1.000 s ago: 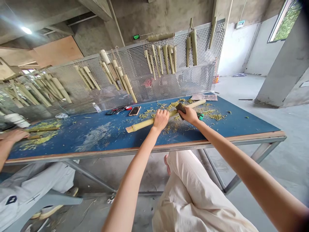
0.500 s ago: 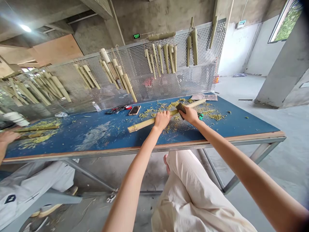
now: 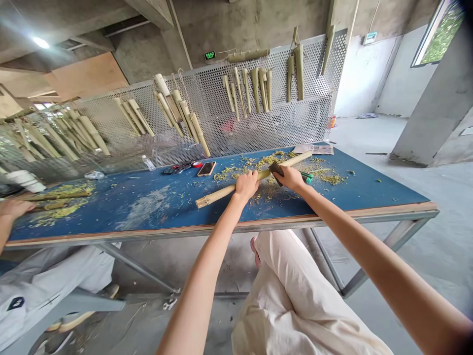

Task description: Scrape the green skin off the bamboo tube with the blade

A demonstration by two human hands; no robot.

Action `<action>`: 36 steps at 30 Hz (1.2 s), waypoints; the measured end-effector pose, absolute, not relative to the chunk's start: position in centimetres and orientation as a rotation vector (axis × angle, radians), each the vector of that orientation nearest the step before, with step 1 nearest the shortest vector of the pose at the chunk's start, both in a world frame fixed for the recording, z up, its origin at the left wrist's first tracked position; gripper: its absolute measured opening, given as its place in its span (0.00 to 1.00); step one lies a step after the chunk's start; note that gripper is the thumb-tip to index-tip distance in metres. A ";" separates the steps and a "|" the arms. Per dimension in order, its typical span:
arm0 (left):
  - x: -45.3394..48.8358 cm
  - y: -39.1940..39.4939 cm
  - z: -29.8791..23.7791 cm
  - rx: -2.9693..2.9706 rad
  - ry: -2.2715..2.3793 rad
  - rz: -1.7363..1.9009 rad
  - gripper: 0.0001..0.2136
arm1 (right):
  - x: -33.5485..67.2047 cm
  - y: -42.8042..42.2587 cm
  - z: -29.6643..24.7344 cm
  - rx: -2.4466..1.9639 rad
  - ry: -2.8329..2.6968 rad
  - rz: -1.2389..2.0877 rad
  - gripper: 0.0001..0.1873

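Note:
A long pale green bamboo pole (image 3: 218, 194) lies slantwise on the table, and my left hand (image 3: 246, 185) is shut around it near the middle. My right hand (image 3: 291, 178) grips a dark blade-like scraper (image 3: 276, 169), pressed on the pole farther along. A green tool part (image 3: 306, 175) shows just beyond that hand, possibly the same tool's handle. Yellow-green bamboo shavings (image 3: 266, 161) are scattered around the pole. At the far left, a co-worker's hand (image 3: 14, 208) rests near several bamboo strips (image 3: 55, 195).
The blue work table (image 3: 148, 214) has a metal-framed front edge. Beyond the pole lie a phone (image 3: 206, 169), a plastic bottle (image 3: 148, 163) and a paper sheet (image 3: 313, 149). A perforated metal screen (image 3: 236, 130) behind the table holds hanging bamboo pieces.
The scraper and my right hand have shifted slightly down and left along the pole. The pole's near end has dropped a little. The co-worker's hand sits farther left than a second ago.

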State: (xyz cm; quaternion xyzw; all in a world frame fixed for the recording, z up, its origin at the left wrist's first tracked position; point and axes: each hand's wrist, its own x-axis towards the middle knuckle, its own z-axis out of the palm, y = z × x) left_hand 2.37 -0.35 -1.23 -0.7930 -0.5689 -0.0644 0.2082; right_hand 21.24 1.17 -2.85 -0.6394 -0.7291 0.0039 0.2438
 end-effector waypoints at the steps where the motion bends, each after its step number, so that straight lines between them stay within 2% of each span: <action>1: 2.4 -0.3 -1.3 -2.210 -1.589 -0.191 0.20 | 21.2 1.2 -2.9 -1.741 -2.000 0.006 0.18; 5: 2.5 -0.1 -1.4 -2.207 -1.657 -0.188 0.26 | 21.1 1.2 -3.0 -1.743 -2.046 0.001 0.17; 12: 2.2 0.2 -1.7 -2.228 -1.632 -0.116 0.29 | 21.0 1.1 -2.9 -1.743 -2.068 0.005 0.18; 17: 2.3 0.2 -1.7 -2.248 -1.625 -0.080 0.22 | 21.0 1.0 -2.8 -1.752 -2.079 0.000 0.18; 28: 2.4 0.1 -1.7 -2.267 -1.627 -0.053 0.24 | 21.0 0.9 -2.7 -1.735 -2.098 0.010 0.17; 36: 2.4 0.0 -1.3 -2.243 -1.565 -0.071 0.20 | 21.0 0.7 -2.5 -1.753 -2.086 0.007 0.18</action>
